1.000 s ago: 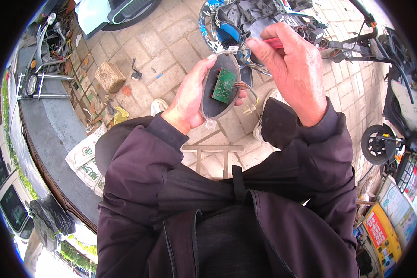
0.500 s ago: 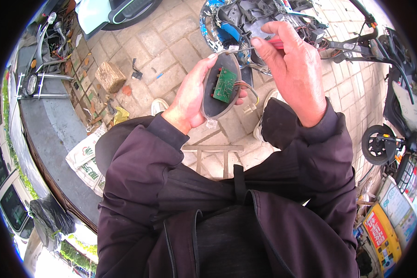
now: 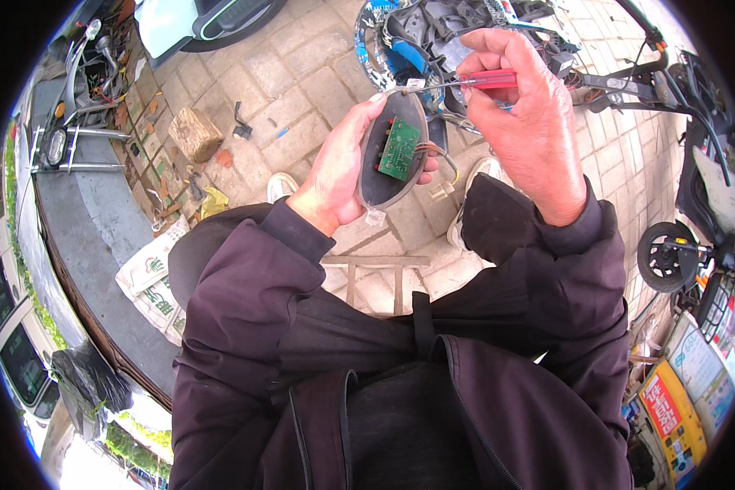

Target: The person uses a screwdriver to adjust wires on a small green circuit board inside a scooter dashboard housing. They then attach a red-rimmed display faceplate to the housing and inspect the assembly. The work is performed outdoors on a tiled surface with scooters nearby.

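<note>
— Two hands, one job. The left hand [image 3: 335,175] cups a dark oval housing [image 3: 381,175], held up over the paving [image 3: 302,82] in front of the chest, fingers curled tight around its back edge.

— What's inside?

— One green circuit board [image 3: 399,149], in the open shell, with a small bundle of wires [image 3: 441,159] trailing off its right side to one white connector [image 3: 441,192]. As the cover is off and the board is bare, I'd judge the opening-up done; the board is not yet out.

— And the right side?

— The right hand [image 3: 531,122] pinches one red-handled screwdriver [image 3: 486,80], fingers closed on the handle, the thin shaft reaching left so its tip sits at the housing's top rim.

— Any screws out?

— Too small to tell; I can't count loose ones. So what remains, to my eye, is freeing or refitting the board.

— Beyond that?

— One partly stripped scooter [image 3: 465,33] lies past the hands, and one wooden block [image 3: 194,135] at far left.
</note>
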A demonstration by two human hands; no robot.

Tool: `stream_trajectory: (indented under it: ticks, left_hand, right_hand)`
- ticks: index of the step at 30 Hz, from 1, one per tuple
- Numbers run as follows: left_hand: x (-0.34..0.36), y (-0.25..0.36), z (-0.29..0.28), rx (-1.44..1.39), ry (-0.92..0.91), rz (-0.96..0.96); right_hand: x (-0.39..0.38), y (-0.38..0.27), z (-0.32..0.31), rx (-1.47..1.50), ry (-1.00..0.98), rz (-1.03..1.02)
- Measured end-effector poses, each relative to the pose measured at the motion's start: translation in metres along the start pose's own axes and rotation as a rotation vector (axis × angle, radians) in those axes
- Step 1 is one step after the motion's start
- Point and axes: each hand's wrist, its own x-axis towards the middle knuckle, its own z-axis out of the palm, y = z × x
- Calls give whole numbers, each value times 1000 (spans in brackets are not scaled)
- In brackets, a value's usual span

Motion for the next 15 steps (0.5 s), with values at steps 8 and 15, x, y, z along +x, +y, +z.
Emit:
stream_trajectory:
  ticks: [8,15]
  left_hand:
    - [-2,1,2,18,10,8]
    - [-1,1,1,-6,-17,7]
  right_hand:
    - [1,-2,-5,5,19,10]
    - [0,3,-4,4,8,74]
